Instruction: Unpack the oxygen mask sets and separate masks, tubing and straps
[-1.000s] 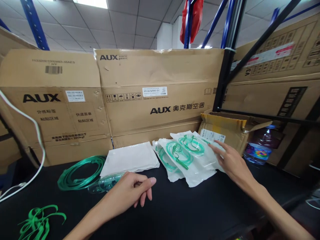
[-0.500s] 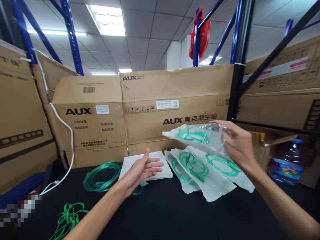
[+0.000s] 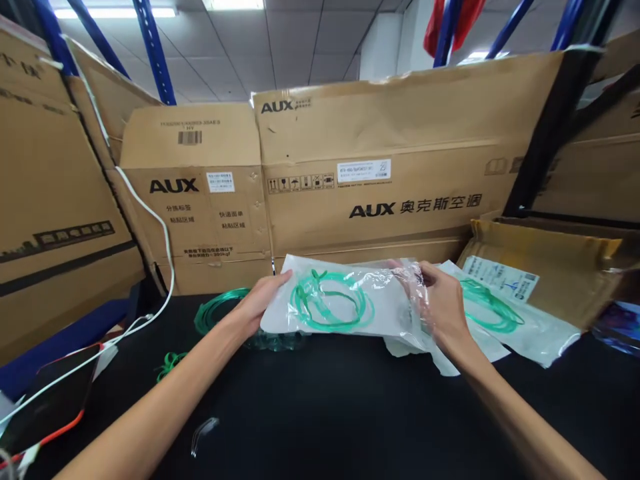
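Observation:
Stretched between my two hands above the black table is a clear-fronted, white-backed pouch [image 3: 385,297], with a coil of pale green tubing [image 3: 330,323] and a green strap inside. My left hand [image 3: 263,301] pinches its left end. At the right end, my right hand [image 3: 444,300] grips the crinkled clear plastic. More pouches of green tubing [image 3: 540,327] lie beyond my right hand, partly covered. Near my left forearm rest a loose coil of green tubing [image 3: 213,313] and a bunch of green straps [image 3: 170,365]. Clear plastic pieces [image 3: 275,341] show below the held pouch.
Large cardboard cartons [image 3: 320,227] line the back, and a smaller opened box [image 3: 550,247] stands at right. A dark red-edged device [image 3: 55,400] and a white cable [image 3: 167,247] are at left. One small clear piece [image 3: 203,433] lies in front.
My right hand has brought the pouch left and lower. My left hand, open before, has closed on its left end. The camera view has tilted down.

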Demonstrator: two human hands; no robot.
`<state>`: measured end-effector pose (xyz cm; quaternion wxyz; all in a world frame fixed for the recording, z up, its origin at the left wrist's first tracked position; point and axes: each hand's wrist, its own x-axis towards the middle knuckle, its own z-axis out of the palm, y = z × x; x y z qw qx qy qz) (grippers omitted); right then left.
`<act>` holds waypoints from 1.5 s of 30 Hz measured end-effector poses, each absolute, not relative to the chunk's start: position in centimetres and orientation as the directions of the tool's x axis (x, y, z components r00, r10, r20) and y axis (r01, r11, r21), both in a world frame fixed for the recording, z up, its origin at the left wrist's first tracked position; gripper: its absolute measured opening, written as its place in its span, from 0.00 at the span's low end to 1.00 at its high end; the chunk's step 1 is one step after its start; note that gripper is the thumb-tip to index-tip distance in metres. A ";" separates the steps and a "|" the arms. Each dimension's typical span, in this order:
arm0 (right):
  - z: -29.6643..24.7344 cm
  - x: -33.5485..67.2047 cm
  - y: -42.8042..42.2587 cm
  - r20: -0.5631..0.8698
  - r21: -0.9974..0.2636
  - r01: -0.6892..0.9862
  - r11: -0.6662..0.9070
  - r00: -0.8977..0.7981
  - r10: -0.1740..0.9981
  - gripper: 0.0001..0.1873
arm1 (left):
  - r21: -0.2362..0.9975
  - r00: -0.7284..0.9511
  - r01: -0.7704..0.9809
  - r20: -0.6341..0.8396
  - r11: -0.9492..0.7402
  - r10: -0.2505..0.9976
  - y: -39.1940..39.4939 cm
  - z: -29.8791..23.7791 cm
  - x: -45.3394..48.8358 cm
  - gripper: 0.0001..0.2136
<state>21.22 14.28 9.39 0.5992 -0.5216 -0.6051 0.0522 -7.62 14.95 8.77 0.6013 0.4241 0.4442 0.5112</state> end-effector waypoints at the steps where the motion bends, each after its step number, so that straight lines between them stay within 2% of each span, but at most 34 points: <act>1: 9.2 21.2 14.3 0.631 -0.709 0.559 0.431 0.227 0.742 0.22 | 0.969 0.047 -0.232 -0.073 0.082 0.996 15.1 8.8 -7.6 0.13; 4: 8.7 20.9 14.6 0.498 -0.772 0.500 0.392 0.093 0.862 0.19 | 0.979 -0.052 -0.204 -0.003 -0.007 0.999 15.5 8.9 -7.5 0.12; 7: 7.8 20.0 15.3 0.345 -0.865 0.363 0.347 -0.074 0.936 0.22 | 0.984 -0.109 -0.168 0.034 -0.052 0.993 16.1 8.5 -7.0 0.13; 11: 6.3 18.3 16.2 0.129 -0.965 0.185 0.188 -0.291 0.948 0.23 | 0.991 -0.148 -0.117 0.053 -0.071 0.988 17.1 7.6 -6.5 0.14; 14: 5.7 17.8 16.4 0.045 -0.990 0.109 0.092 -0.371 0.927 0.20 | 0.996 -0.175 -0.064 0.045 -0.057 0.984 17.9 7.1 -6.8 0.13; 19: 6.9 19.9 16.6 0.120 -0.992 -0.066 0.106 -0.251 0.961 0.17 | 0.998 -0.286 0.053 0.042 -0.028 0.957 18.9 7.0 -9.6 0.11; 25: 9.1 23.9 16.8 0.283 -0.926 -0.238 0.294 0.082 0.956 0.07 | 0.952 -0.418 0.298 0.065 0.069 0.906 20.8 6.4 -13.4 0.10; 27: 9.3 24.3 16.6 0.309 -0.905 -0.257 0.339 0.152 0.939 0.08 | 0.910 -0.416 0.405 0.101 0.084 0.904 21.1 6.0 -13.9 0.10; 29: 9.3 24.2 16.4 0.325 -0.889 -0.274 0.367 0.186 0.927 0.10 | 0.861 -0.413 0.505 0.176 0.064 0.894 21.0 5.8 -13.7 0.16; 31: 9.2 23.9 16.2 0.335 -0.881 -0.283 0.379 0.193 0.922 0.10 | 0.771 -0.356 0.637 0.298 -0.004 0.886 20.5 5.8 -12.9 0.26; 32: 9.2 23.7 16.1 0.341 -0.881 -0.278 0.383 0.186 0.921 0.10 | 0.688 -0.273 0.723 0.370 -0.065 0.888 20.1 6.0 -12.4 0.29; 34: 9.1 23.4 16.0 0.363 -0.884 -0.248 0.397 0.171 0.916 0.10 | 0.451 0.010 0.861 0.447 -0.235 0.894 19.4 6.4 -11.0 0.30; 36: 9.1 23.2 15.8 0.389 -0.883 -0.218 0.415 0.155 0.908 0.09 | 0.243 0.279 0.898 0.334 -0.368 0.901 19.1 6.6 -9.6 0.33; 37: 9.1 23.2 15.8 0.399 -0.880 -0.215 0.424 0.150 0.904 0.09 | 0.200 0.340 0.900 0.233 -0.387 0.911 19.2 6.7 -8.9 0.34; 40: 9.0 23.1 15.6 0.402 -0.871 -0.247 0.424 0.137 0.905 0.09 | 0.151 0.328 0.936 -0.055 -0.317 0.943 20.4 6.4 -7.0 0.39; 45: 8.7 22.9 15.5 0.410 -0.855 -0.308 0.417 0.089 0.907 0.07 | 0.066 0.234 0.972 -0.289 -0.224 0.928 23.0 5.7 -4.9 0.42</act>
